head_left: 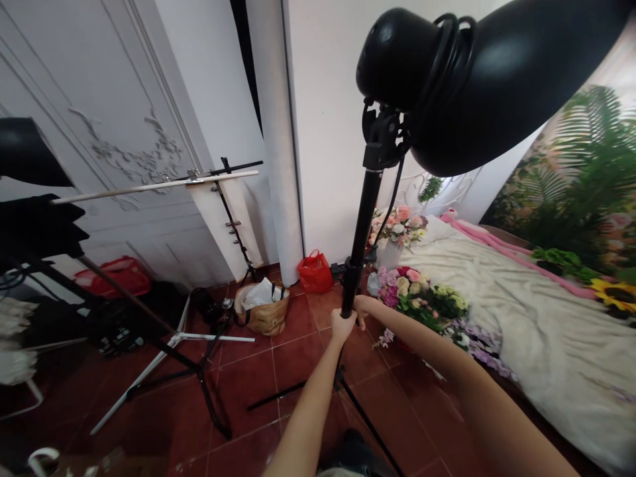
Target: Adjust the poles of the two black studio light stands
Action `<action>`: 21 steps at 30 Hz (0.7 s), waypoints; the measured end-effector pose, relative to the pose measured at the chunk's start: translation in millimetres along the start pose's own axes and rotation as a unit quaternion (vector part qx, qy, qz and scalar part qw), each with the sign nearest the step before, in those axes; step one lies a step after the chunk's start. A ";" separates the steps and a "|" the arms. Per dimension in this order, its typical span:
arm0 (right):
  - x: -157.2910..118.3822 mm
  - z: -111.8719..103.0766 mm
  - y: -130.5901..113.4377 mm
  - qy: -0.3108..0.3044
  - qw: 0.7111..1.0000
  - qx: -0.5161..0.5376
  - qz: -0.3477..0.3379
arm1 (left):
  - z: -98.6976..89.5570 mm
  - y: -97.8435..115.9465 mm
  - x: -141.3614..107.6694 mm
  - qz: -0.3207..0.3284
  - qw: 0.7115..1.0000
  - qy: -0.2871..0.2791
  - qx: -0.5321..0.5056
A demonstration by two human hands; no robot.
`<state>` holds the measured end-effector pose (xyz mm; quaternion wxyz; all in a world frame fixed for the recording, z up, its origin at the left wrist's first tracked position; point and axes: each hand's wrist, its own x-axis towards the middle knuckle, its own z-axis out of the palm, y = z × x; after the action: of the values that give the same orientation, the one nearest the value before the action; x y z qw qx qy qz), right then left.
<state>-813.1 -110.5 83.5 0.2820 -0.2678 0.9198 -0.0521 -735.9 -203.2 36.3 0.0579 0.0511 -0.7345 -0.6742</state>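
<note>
Steadying the lamp stand (368, 205) near the flowers (403, 286), I think: my left hand (342, 324) wraps its pole (353, 278); my right hand (364, 309) (half hidden) curls alongside, grip unclear; moving it next wants balance.

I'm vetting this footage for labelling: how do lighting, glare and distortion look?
Head view: wide-angle stretch seems to tilt the tall white cylindrical roll and make the large black dome-shaped lamp loom, with a soft sheen on its housing; head view: the dark-red tiled floor dims at lower left, where detail is hard to read.
</note>
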 end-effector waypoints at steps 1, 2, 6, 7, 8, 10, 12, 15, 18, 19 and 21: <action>-3.2 3.2 2.2 0.024 1.000 -0.002 0.006 | -0.1 0.4 -0.1 -0.005 1.000 0.004 0.002; -6.7 6.1 3.8 0.042 0.999 -0.011 0.011 | -0.3 0.7 -0.2 -0.009 1.000 0.007 0.004; -20.8 15.2 5.4 0.091 0.993 -0.069 0.010 | -0.7 -0.6 -0.3 0.000 1.000 0.005 0.000; -24.4 17.3 4.9 0.108 0.991 -0.078 0.008 | -0.6 -1.5 -0.2 0.005 1.000 0.002 -0.003; -27.9 19.7 4.2 0.127 0.988 -0.082 0.006 | -0.3 -2.5 -0.1 0.010 1.000 0.000 -0.006; -34.7 26.1 2.1 0.168 0.983 -0.080 0.004 | 0.2 -3.7 -0.1 0.016 1.000 0.000 -0.009; -41.1 35.3 -1.0 0.202 0.977 -0.072 0.013 | 0.5 -3.0 -0.7 0.022 1.000 0.002 -0.010; -48.7 53.6 -6.6 0.243 0.967 -0.064 0.042 | 0.1 1.9 -2.7 0.026 1.000 0.006 -0.005; -52.0 70.7 -10.1 0.280 0.955 -0.060 0.074 | -0.5 6.6 -4.5 0.025 1.000 0.005 0.000; -51.7 74.2 -10.3 0.290 0.951 -0.061 0.083 | -0.5 7.2 -4.7 0.027 1.000 0.002 -0.001; -48.5 76.7 -9.4 0.295 0.948 -0.074 0.095 | -0.2 6.5 -4.6 0.029 1.000 0.000 -0.005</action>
<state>-733.0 -89.0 45.6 -0.0191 -0.1717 0.9844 -0.0335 -731.4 -202.1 42.8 0.0777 0.0295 -0.7324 -0.6758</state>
